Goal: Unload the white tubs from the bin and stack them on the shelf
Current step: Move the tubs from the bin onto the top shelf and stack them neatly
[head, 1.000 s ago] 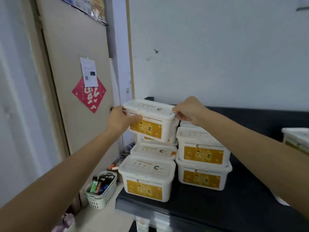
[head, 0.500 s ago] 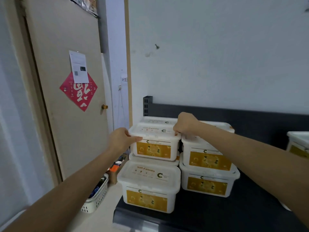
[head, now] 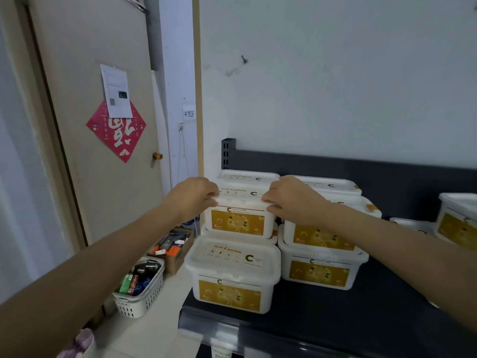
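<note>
A white tub with a yellow label (head: 238,218) rests on top of another tub in the left stack on the black shelf (head: 361,313). My left hand (head: 195,197) grips its left lid edge and my right hand (head: 291,200) grips its right lid edge. In front of it a single white tub (head: 232,275) stands at the shelf's front edge. To the right a stack of two tubs (head: 320,267) stands, with more tubs (head: 327,183) behind. The bin is out of view.
Another white tub (head: 456,220) sits at the far right of the shelf. On the floor to the left stand a white basket of small items (head: 140,288) and a cardboard box (head: 173,249). A door (head: 103,125) is at left, the wall behind.
Both hands have lowered the held tub from mid-air onto the left stack. The camera has tilted and moved closer, bringing rear tubs into view.
</note>
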`<action>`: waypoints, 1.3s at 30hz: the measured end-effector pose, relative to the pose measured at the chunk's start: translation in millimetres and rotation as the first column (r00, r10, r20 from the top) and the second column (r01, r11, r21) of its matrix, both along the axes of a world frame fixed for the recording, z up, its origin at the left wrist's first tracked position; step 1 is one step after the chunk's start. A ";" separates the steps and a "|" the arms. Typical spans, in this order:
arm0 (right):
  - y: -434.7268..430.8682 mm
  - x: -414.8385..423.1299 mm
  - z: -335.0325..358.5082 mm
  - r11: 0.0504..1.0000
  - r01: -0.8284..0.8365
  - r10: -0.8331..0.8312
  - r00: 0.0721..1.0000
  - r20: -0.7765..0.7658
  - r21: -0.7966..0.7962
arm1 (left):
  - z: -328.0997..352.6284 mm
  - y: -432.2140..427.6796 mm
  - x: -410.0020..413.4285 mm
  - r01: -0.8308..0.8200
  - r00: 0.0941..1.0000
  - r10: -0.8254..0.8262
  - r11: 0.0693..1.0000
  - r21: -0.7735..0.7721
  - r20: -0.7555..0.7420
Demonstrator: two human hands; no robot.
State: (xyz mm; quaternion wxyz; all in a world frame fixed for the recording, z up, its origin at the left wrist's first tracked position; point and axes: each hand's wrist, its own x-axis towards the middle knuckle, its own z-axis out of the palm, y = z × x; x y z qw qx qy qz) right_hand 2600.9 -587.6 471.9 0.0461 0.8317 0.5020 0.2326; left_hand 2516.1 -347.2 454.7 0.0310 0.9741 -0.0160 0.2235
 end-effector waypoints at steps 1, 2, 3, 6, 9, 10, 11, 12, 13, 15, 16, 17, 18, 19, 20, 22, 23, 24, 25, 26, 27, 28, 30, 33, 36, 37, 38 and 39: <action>-0.9 0.4 0.1 1.000 -0.009 0.009 1.000 0.017 -0.017 | -1.3 0.3 0.2 0.012 1.000 -0.012 1.000 -0.005 0.006; -1.9 0.2 0.1 1.000 -0.004 0.004 1.000 0.010 -0.025 | -2.5 0.5 0.3 0.022 1.000 -0.022 1.000 -0.014 0.018; -2.8 0.4 0.0 1.000 0.008 -0.009 1.000 -0.015 -0.017 | -3.2 0.7 0.4 0.026 0.999 -0.025 0.999 -0.025 0.029; -3.9 -0.5 -0.8 0.999 0.035 -0.032 0.996 -0.086 0.034 | -3.7 0.3 0.6 0.023 0.999 -0.022 0.999 -0.042 0.035; -6.2 -3.6 -5.3 0.996 0.051 -0.041 0.990 -0.134 0.067 | -5.7 -1.1 -1.7 0.017 0.999 -0.014 0.998 -0.069 0.038; -8.8 -5.7 -6.2 0.995 0.052 -0.039 0.989 -0.144 0.088 | -6.3 -2.6 -2.8 0.015 0.999 -0.011 0.996 -0.088 0.045; -12.5 -7.3 -6.8 0.992 0.050 -0.033 0.989 -0.147 0.114 | -6.8 -5.1 -3.7 0.015 0.998 -0.009 0.994 -0.109 0.056; -17.4 -9.1 -7.0 0.988 0.046 -0.024 0.989 -0.147 0.148 | -7.0 -8.8 -4.5 0.016 0.997 -0.007 0.991 -0.131 0.071; -23.4 -10.9 -6.9 0.981 0.043 -0.015 0.988 -0.152 0.188 | -7.2 -13.8 -4.9 0.023 0.996 -0.010 0.988 -0.150 0.087; -40.6 -13.9 -6.0 0.961 0.050 -0.005 0.987 -0.162 0.272 | -6.4 -29.5 -3.6 0.060 0.992 -0.039 0.984 -0.167 0.121; -51.7 -14.9 -5.7 0.950 0.060 -0.010 0.987 -0.162 0.307 | -5.9 -40.5 -2.0 0.090 0.989 -0.068 0.982 -0.169 0.129; -64.6 -14.7 -5.9 0.939 0.078 -0.023 0.986 -0.166 0.335 | -5.4 -53.2 0.4 0.126 0.986 -0.104 0.978 -0.167 0.133; -79.2 -14.4 -6.1 0.929 0.100 -0.040 0.985 -0.170 0.357 | -4.9 -67.3 4.0 0.164 0.980 -0.142 0.973 -0.162 0.140; -95.2 -13.7 -6.6 0.919 0.124 -0.062 0.983 -0.174 0.374 | -4.0 -82.9 8.1 0.198 0.973 -0.175 0.967 -0.157 0.150; -112.7 -13.3 -7.1 0.909 0.152 -0.090 0.980 -0.175 0.387 | -2.6 -99.8 12.8 0.229 0.965 -0.203 0.961 -0.155 0.165; -151.3 -13.0 -8.4 0.884 0.221 -0.163 0.972 -0.172 0.412 | 1.5 -136.7 23.3 0.291 0.945 -0.262 0.946 -0.141 0.196; -172.3 -13.3 -8.7 0.865 0.260 -0.205 0.964 -0.171 0.430 | 3.5 -156.3 29.6 0.326 0.933 -0.296 0.936 -0.133 0.204; -194.7 -13.9 -8.9 0.837 0.308 -0.259 0.951 -0.169 0.452 | 5.4 -177.0 35.9 0.363 0.920 -0.332 0.923 -0.130 0.209; -217.2 -15.8 -8.8 0.802 0.367 -0.326 0.930 -0.170 0.471 | 6.7 -197.2 43.0 0.398 0.906 -0.368 0.908 -0.127 0.210; -239.6 -17.5 -9.3 0.766 0.423 -0.393 0.904 -0.168 0.484 | 7.3 -217.5 51.0 0.434 0.890 -0.402 0.892 -0.126 0.216; -261.2 -19.4 -9.9 0.732 0.477 -0.459 0.873 -0.165 0.487 | 7.8 -237.6 58.8 0.463 0.876 -0.431 0.877 -0.129 0.219; -282.3 -20.7 -11.3 0.701 0.527 -0.526 0.837 -0.151 0.481 | 8.2 -257.9 67.2 0.491 0.862 -0.458 0.862 -0.130 0.218; -319.2 -19.9 -15.1 0.627 0.642 -0.656 0.741 -0.146 0.441 | 8.2 -297.4 84.5 0.534 0.839 -0.508 0.837 -0.119 0.193; -357.8 -13.1 -16.7 0.489 0.772 -0.727 0.618 -0.299 0.406 | 9.4 -353.7 110.0 0.532 0.847 -0.519 0.828 -0.178 0.117; -373.8 -3.8 -14.3 0.393 0.836 -0.602 0.549 -0.580 0.383 | 10.8 -398.3 134.6 0.450 0.880 -0.473 0.817 -0.361 0.028; -376.6 -0.4 -14.3 0.375 0.843 -0.562 0.537 -0.629 0.385 | 11.4 -409.6 141.7 0.416 0.889 -0.457 0.806 -0.421 0.002; -379.4 3.5 -15.3 0.364 0.846 -0.529 0.533 -0.660 0.391 | 11.5 -419.0 148.3 0.377 0.898 -0.440 0.791 -0.482 -0.019; -381.7 6.6 -15.5 0.356 0.846 -0.499 0.530 -0.685 0.396 | 10.7 -426.9 155.4 0.331 0.905 -0.422 0.770 -0.545 -0.046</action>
